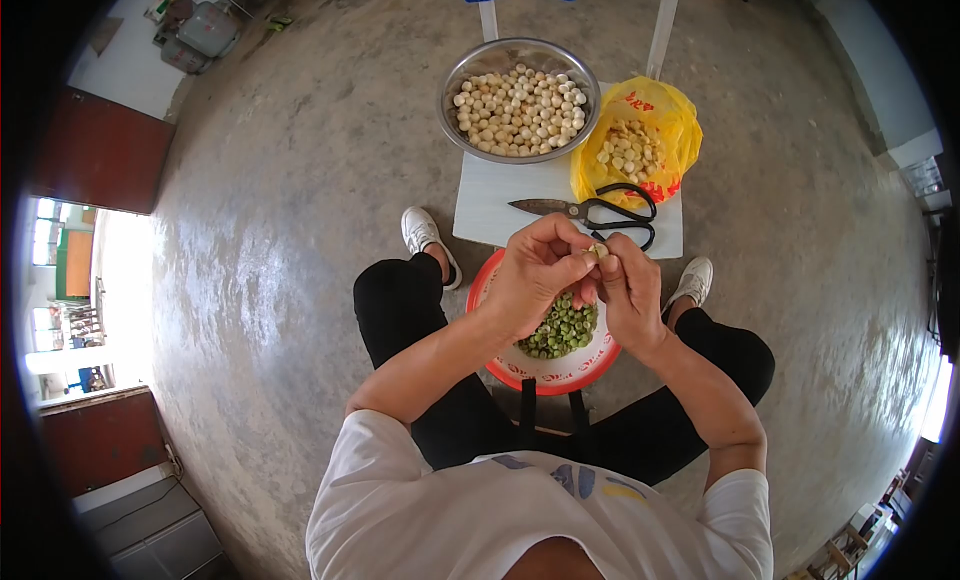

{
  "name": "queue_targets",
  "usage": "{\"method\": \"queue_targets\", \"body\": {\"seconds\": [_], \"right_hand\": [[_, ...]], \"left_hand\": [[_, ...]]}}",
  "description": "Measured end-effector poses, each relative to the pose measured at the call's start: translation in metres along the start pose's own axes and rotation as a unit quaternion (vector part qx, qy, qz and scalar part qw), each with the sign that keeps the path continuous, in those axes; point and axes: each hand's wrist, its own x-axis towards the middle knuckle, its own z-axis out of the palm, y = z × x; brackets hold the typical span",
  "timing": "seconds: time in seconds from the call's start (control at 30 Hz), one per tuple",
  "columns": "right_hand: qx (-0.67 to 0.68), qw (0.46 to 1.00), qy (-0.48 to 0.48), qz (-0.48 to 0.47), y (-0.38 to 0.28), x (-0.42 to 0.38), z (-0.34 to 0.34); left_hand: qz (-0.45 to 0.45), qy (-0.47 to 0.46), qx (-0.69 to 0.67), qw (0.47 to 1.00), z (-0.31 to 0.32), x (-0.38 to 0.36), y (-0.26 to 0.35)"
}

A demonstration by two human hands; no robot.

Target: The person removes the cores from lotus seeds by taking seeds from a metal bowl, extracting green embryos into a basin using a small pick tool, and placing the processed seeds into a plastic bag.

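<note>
My left hand [535, 280] and my right hand [632, 292] meet in front of me, fingertips pinched together on a small pale, yellowish round piece [598, 250]. Its exact kind is too small to make out. Directly below them is a white basin with a red rim [568, 383], holding many short green pieces [560, 330]. My hands hide part of the basin. Just beyond my fingers, black-handled scissors [590, 214] lie with blades pointing left. Farther out, a steel bowl [448, 120] holds many cream-coloured balls [520, 110].
A yellow plastic bag [685, 130] with pale flattish pieces [632, 150] stands right of the bowl. Bowl, bag and scissors rest on a low white board [480, 205]. My knees flank the basin. Gas cylinders [208, 30] stand at the far left on the concrete floor [280, 160].
</note>
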Motion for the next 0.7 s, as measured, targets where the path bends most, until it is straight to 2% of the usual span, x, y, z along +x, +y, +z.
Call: {"method": "queue_targets", "body": {"seconds": [0.07,0.17,0.27,0.37,0.57,0.7], "right_hand": [[-0.015,0.999,-0.030,-0.007,0.005,-0.001,-0.001],[0.125,0.991,0.033,0.044,0.004,-0.001,0.009],[0.216,0.968,0.012,0.124,-0.003,0.004,0.006],[0.240,0.952,-0.085,0.171,-0.012,0.012,-0.016],[0.308,0.906,-0.130,0.261,-0.011,0.013,-0.025],[0.277,0.909,-0.148,0.273,-0.011,0.013,-0.030]], "left_hand": [[-0.002,0.003,-0.017,1.000,-0.002,0.000,-0.003],[0.004,0.008,-0.029,1.000,-0.002,0.000,-0.004],[-0.022,-0.008,-0.016,1.000,-0.005,0.003,0.001],[-0.031,-0.029,0.012,0.999,-0.009,0.006,0.010],[-0.037,-0.009,0.090,0.995,-0.009,0.007,0.011],[-0.046,-0.011,0.120,0.992,-0.010,0.007,0.010]]}}
